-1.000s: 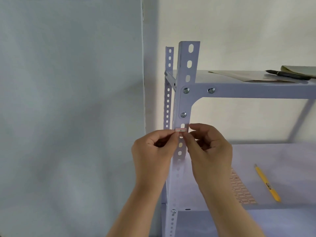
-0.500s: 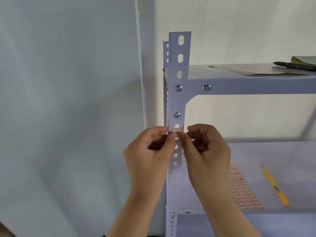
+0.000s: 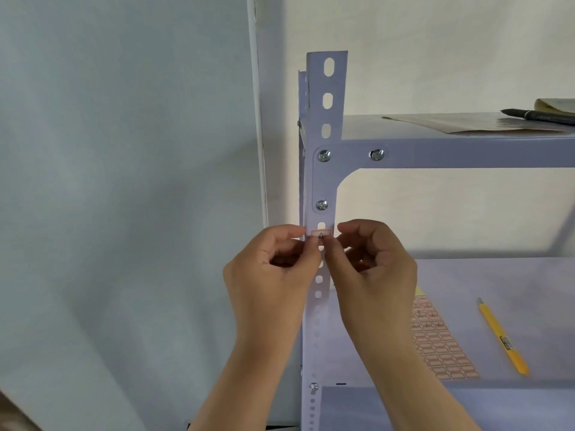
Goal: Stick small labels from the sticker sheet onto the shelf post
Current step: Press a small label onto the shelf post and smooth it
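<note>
Behind the hands [image 3: 320, 269], sticker sheet [image 3: 441, 343] beside yellow pen [image 3: 502, 337].

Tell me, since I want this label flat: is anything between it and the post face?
Nothing visible. The label lies against the shelf post, just below a slot, with the left hand and right hand pinching its ends.

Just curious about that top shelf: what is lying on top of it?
On the top shelf lie a flat sheet of paper and a dark pen resting over it, beside a yellowish folded paper. The frame's right edge cuts off anything further along.
</note>
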`<action>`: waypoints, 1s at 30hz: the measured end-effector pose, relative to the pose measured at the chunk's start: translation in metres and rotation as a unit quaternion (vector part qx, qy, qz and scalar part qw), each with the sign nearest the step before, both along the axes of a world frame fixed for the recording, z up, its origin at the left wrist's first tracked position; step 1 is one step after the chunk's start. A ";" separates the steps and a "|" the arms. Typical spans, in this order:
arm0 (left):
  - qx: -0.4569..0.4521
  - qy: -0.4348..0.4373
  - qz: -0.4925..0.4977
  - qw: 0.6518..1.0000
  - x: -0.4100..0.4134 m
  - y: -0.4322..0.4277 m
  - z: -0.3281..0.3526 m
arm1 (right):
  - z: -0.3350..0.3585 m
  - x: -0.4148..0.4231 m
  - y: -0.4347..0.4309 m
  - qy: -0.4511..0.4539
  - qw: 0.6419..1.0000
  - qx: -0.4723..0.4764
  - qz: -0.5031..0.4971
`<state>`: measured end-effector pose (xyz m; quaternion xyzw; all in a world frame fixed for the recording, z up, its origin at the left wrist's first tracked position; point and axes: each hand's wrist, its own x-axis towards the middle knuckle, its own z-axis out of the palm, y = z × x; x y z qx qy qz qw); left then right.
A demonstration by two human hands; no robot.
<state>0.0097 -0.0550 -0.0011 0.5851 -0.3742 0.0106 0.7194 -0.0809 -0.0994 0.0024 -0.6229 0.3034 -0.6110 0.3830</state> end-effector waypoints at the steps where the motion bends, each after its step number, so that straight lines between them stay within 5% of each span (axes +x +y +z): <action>1: 0.003 -0.011 0.006 1.000 0.000 0.000 0.001 | 0.000 0.001 -0.001 0.000 1.000 0.000 0.001; 8: 0.012 -0.126 0.037 0.991 0.014 -0.005 0.000 | -0.003 0.002 -0.013 0.042 0.999 -0.024 -0.019; 16: -0.018 -0.028 -0.116 0.993 0.016 -0.008 -0.013 | -0.003 -0.005 -0.023 0.022 0.998 -0.022 0.053; 30: -0.005 -0.082 -0.086 0.993 0.021 -0.017 -0.001 | 0.007 -0.005 -0.028 0.025 0.996 -0.031 0.085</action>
